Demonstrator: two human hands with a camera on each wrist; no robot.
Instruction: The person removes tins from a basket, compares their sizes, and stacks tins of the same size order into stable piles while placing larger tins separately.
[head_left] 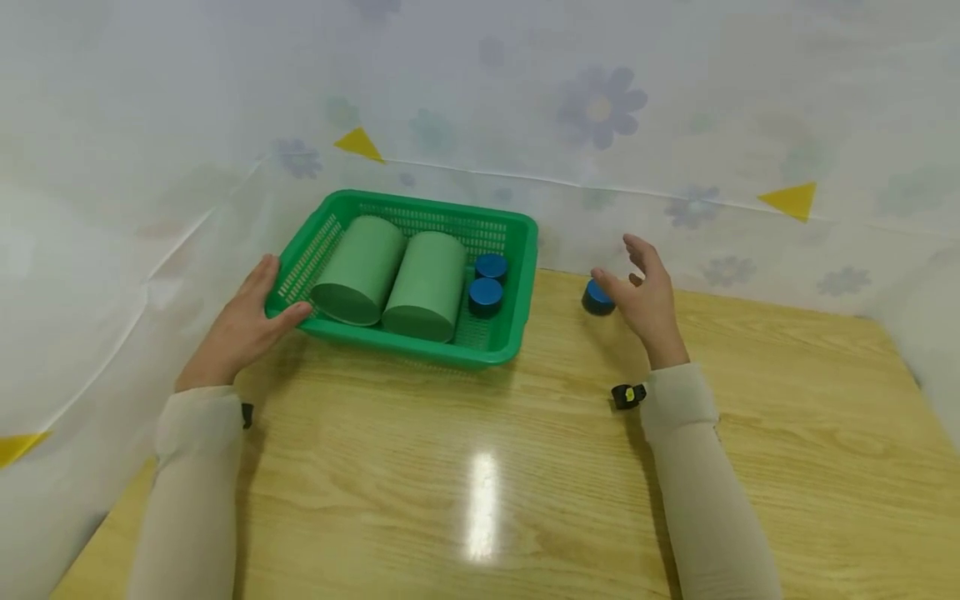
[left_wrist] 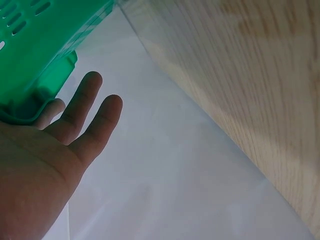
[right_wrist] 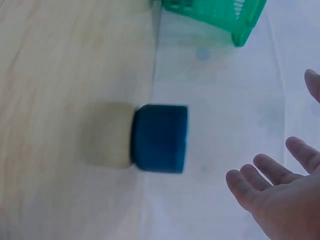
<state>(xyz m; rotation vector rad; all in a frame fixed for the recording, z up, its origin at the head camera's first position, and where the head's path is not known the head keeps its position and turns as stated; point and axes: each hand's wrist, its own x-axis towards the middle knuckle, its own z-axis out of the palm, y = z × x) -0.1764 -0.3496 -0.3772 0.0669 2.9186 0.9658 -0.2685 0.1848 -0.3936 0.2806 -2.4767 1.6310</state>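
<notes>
Left hand (head_left: pixel 242 325) is touching green basket (head_left: pixel 480 358), spread; right hand (head_left: pixel 647 304) hovering, spread; blue cylinder (head_left: pixel 597 298) sitting apart, near table (head_left: pixel 375 467) edge.

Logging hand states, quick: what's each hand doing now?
Left hand: open, touching the green plastic basket at its corner.
Right hand: open, holding nothing, near a short blue cylinder.

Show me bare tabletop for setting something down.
Free: tabletop between the sleeves, in front of the green basket, and right of the right hand. Crowded: inside the basket, holding two green cylinders and two blue cylinders; also around the loose blue cylinder beside that hand.
</notes>
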